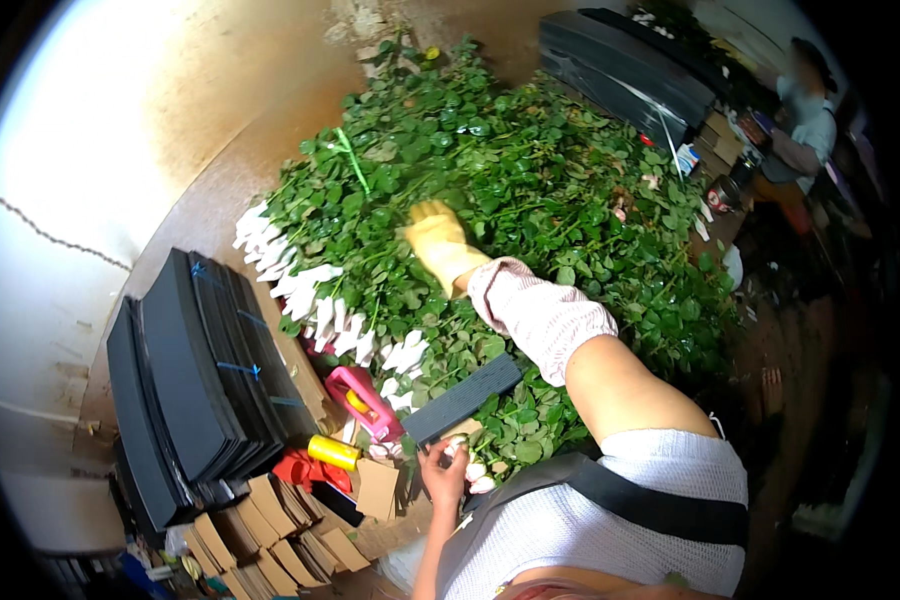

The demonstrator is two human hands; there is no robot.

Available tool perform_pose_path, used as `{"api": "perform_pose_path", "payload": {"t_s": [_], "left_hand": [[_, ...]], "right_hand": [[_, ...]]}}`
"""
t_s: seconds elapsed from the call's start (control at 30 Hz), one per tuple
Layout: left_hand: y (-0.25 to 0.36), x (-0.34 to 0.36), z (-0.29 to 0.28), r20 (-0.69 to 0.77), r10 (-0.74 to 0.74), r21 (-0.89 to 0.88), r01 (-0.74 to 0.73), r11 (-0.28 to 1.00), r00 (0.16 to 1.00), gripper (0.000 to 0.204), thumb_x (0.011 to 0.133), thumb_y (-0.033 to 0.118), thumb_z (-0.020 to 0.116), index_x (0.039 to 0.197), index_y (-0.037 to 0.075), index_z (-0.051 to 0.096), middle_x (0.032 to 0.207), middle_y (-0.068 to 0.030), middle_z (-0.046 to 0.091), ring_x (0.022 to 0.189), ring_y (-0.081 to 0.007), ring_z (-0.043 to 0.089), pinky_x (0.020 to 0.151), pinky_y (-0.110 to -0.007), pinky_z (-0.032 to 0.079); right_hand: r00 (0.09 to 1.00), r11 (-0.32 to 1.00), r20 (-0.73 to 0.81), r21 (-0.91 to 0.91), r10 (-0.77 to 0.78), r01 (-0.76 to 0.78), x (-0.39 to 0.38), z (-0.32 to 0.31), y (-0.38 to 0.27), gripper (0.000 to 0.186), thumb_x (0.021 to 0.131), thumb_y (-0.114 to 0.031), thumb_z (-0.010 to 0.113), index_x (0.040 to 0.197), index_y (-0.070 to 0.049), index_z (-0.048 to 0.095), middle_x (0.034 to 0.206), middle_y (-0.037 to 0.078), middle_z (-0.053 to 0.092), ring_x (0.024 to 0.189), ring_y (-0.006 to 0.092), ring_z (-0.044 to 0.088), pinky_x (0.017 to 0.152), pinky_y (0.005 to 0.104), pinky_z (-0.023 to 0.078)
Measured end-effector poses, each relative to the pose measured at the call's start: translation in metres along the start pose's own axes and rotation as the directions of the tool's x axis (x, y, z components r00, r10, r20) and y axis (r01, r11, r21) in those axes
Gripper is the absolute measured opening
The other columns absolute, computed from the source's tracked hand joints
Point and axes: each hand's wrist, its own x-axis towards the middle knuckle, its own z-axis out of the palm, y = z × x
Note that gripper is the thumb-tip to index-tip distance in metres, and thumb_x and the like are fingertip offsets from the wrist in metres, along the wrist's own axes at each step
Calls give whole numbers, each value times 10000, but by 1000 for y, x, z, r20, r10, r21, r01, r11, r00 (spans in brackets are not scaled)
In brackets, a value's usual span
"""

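Note:
My left hand, bare, is low in the view with its fingers closed about a pale rose; a few more pale pink-white rose buds lie beside it. My right hand wears a yellow rubber glove below a striped sleeve. It rests over a large heap of leafy green rose stems, fingers stretched out, slightly blurred, with nothing visible in them. White-wrapped rose heads line the heap's left edge. Just above my left hand, a dark grey ridged strip lies across the stems.
Stacked dark sheets stand at left. Near them are a pink-handled tool, a yellow cylinder, a red cloth and folded cardboard pieces. A long black wrapped box sits at the far right, near another person.

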Motion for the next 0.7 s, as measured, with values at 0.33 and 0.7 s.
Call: {"api": "perform_pose_path", "payload": {"t_s": [0.33,0.7], "left_hand": [[14,-16,4,-20,-40,-95,38,995,999,263,801,118,833,1050,66,766,1205,-182,563,1146,-287,565,1028,-357,428],[0,-11,-3,-26,-53,-40,52,998,998,276,792,128,840,1051,76,764,1185,-165,542,1115,-270,580,986,-340,454]], "right_hand": [[577,892,734,88,-359,443,-151,-56,19,337,955,-115,641,1291,-133,658,1261,76,698,1066,297,695,881,451,586],[995,999,96,-9,38,-38,72,-34,-11,553,1093,-305,345,1604,-99,293,1692,127,231,1574,247,171,1286,356,114]]}}
